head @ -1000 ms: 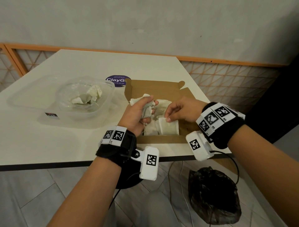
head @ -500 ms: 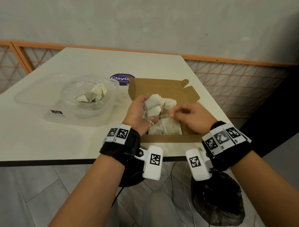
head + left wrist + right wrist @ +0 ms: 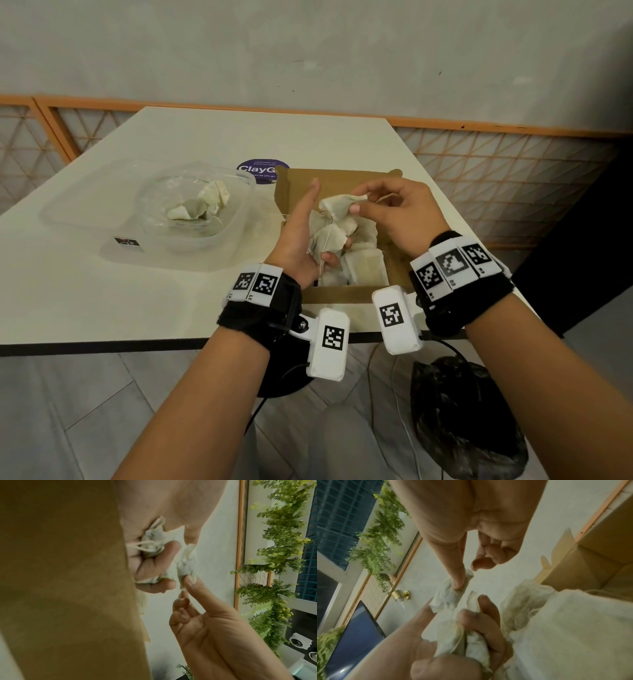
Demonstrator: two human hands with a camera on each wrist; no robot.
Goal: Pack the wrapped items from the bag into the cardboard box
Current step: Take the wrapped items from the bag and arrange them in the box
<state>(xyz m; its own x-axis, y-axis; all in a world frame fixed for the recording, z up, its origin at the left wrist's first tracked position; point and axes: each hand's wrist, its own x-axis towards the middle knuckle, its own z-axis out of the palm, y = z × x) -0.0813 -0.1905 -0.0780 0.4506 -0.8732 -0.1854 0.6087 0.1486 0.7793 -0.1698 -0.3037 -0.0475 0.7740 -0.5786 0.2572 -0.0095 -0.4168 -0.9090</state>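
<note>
over one cardboard box, two hands grip wrapped items.

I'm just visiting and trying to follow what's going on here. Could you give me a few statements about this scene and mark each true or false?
1. The left hand grips a bunch of wrapped items. True.
2. The right hand is empty. False: it pinches one wrapped item.
3. The cardboard box is closed. False: it is open, with items inside.
4. The clear plastic container holds some items. True.
</note>
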